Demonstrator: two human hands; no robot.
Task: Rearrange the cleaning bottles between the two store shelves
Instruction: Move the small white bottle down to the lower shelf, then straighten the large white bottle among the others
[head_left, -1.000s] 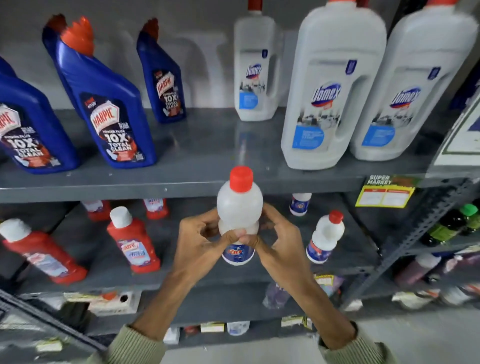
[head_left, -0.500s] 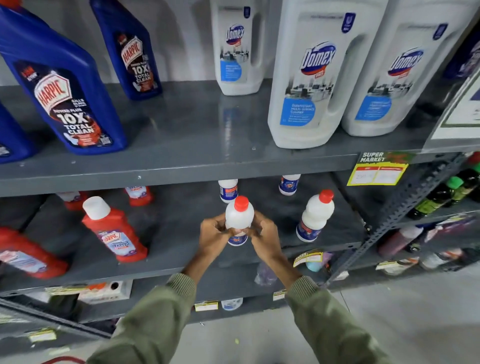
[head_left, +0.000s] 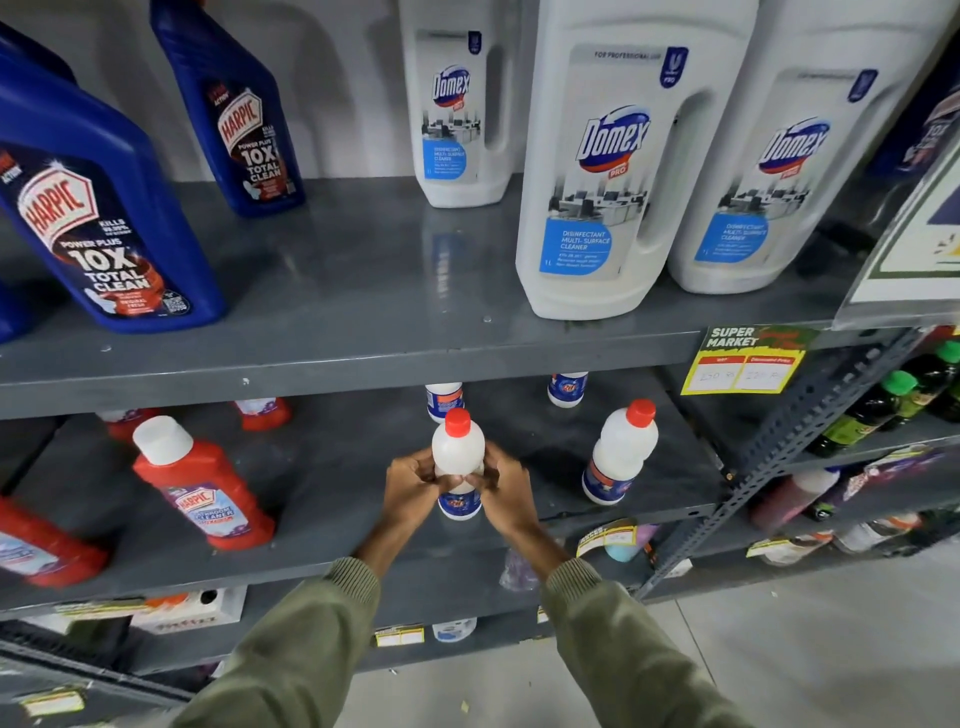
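A small white bottle with a red cap (head_left: 458, 449) stands upright over the front of the lower grey shelf (head_left: 332, 499). My left hand (head_left: 413, 486) and my right hand (head_left: 506, 493) both clasp its waist from either side. Whether its base touches the shelf I cannot tell. A matching white bottle (head_left: 621, 452) stands to its right, and two more (head_left: 444, 400) sit further back, half hidden by the upper shelf (head_left: 337, 291). Red Harpic bottles (head_left: 202, 488) occupy the lower shelf's left.
On the upper shelf stand blue Harpic bottles (head_left: 98, 208) at left and large white Domex jugs (head_left: 618, 171) at right. A yellow price tag (head_left: 743, 361) hangs on the shelf edge. A slanted metal upright (head_left: 769, 447) divides off dark bottles (head_left: 878, 410) at right.
Both hands have carried the white bottle down from in front of the upper shelf's edge to the lower shelf. My view has shifted closer to the shelves.
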